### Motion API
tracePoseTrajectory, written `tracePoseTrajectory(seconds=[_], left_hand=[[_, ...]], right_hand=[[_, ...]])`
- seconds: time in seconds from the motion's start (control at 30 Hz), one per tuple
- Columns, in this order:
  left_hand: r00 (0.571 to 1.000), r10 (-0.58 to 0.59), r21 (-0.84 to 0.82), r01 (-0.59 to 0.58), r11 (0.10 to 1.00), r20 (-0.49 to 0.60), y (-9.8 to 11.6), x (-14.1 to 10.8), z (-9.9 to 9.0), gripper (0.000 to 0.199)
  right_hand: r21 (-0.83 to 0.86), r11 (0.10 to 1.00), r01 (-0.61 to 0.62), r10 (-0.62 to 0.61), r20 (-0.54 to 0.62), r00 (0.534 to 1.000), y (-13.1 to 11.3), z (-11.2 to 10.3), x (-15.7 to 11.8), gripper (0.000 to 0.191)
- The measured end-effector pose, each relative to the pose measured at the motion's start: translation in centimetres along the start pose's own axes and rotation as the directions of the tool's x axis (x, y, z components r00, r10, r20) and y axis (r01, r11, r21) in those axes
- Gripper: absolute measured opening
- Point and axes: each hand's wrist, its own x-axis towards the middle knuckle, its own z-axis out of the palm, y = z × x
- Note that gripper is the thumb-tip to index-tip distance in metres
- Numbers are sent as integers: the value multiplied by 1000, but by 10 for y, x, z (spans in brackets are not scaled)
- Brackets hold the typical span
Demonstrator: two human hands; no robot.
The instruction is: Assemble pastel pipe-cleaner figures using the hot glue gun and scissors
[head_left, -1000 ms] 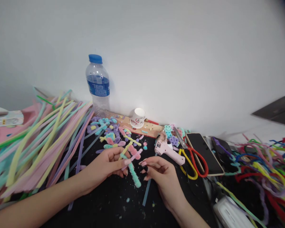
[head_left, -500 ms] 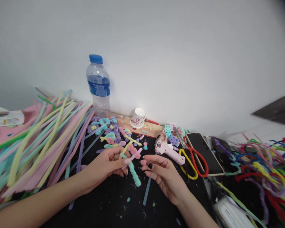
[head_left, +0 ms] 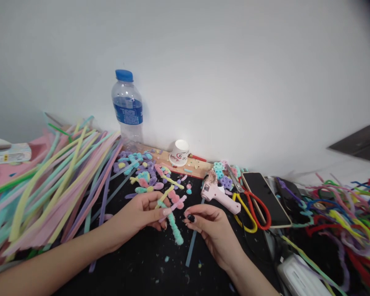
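Note:
My left hand [head_left: 148, 209] is closed around a small pipe-cleaner piece [head_left: 174, 226]. Its mint-green wound stem points down towards me, and yellow, pink and lilac parts stick out above my thumb. Just to the right, my right hand [head_left: 208, 230] is held with thumb and fingertips pinched together. Whatever lies in that pinch is too small and covered to make out. A bluish translucent strip [head_left: 190, 248], like a glue stick, lies on the black mat [head_left: 135, 267] beneath the right fingers. Beyond that hand rests a pink glue gun [head_left: 220, 195].
Long pastel pipe cleaners [head_left: 64, 181] cover the left side. Small fuzzy shapes [head_left: 144, 168] lie behind my hands, near a paper cup [head_left: 179, 153] and a plastic bottle [head_left: 128, 109]. Scissors [head_left: 254, 209], a phone [head_left: 265, 199] and tangled coloured pipe cleaners [head_left: 348, 226] are on the right.
My right fingertips have drawn closer together, and a small pink spot between them is now hardly visible. The left hand and its pipe-cleaner piece have barely shifted.

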Motion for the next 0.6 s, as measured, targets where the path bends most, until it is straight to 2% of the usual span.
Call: tracePoseTrajectory(seconds=[0.2, 0.4, 0.6], left_hand=[[999, 13, 104, -17, 994, 41, -1, 2, -1, 19], [1000, 10, 123, -13, 992, 29, -4, 3, -1, 19], [1000, -4, 146, 0, 989, 26, -2, 4, 0, 19]], right_hand=[[9, 999, 49, -49, -49, 998, 2, 6, -2, 16], [26, 997, 76, -74, -67, 995, 5, 8, -2, 26], [10, 996, 90, -89, -71, 993, 7, 6, -2, 24]])
